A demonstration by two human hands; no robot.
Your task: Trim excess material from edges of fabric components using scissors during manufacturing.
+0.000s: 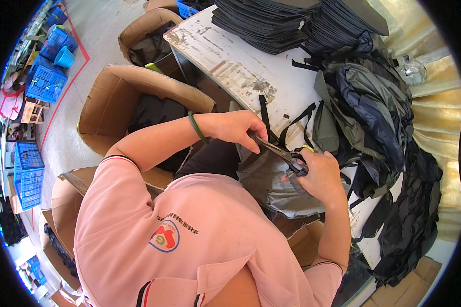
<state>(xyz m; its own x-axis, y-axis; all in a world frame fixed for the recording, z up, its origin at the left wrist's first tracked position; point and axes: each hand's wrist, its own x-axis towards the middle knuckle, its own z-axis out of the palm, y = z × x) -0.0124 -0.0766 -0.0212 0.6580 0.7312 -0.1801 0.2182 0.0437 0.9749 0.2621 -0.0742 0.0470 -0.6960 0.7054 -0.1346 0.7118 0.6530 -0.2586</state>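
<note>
My right hand (318,173) is closed around the handles of a pair of dark metal scissors (277,150), whose blades point toward my left hand. At the blade tips, my left hand (239,131) is pinched, and what lies between its fingers is too small to make out. Silvery-grey fabric (271,188) with black parts hangs over my lap below the scissors. Black straps (298,123) stick up just beyond both hands, along the table edge.
A worn white table (230,61) carries stacked black panels (261,25) and a heap of grey and navy fabric pieces (369,112). Open cardboard boxes (100,110) stand to my left. Blue crates (46,79) line the floor farther left. A yellowish curtain (427,138) hangs at right.
</note>
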